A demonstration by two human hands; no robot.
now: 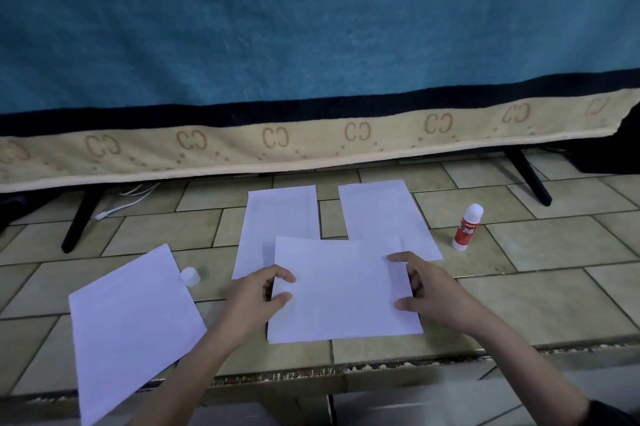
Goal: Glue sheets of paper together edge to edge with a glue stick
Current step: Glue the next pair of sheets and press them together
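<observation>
A white sheet of paper [341, 290] lies in front of me on the tiled surface, held at both side edges. My left hand [258, 301] pinches its left edge between thumb and fingers. My right hand [429, 290] grips its right edge, thumb on top. Beyond it lie two more white sheets, one at the left [280, 217] and one at the right [381, 210], partly covered by the held sheet. A fourth sheet [131, 325] lies tilted at the near left. A red and white glue stick [467, 226] stands upright to the right. Its white cap [190, 276] sits beside the tilted sheet.
The beige tiled surface [536, 294] ends in a rough front edge near me. A large blanket-covered object [311, 61] on black legs [81, 217] blocks the back. A white cable [128, 202] lies under it at the left.
</observation>
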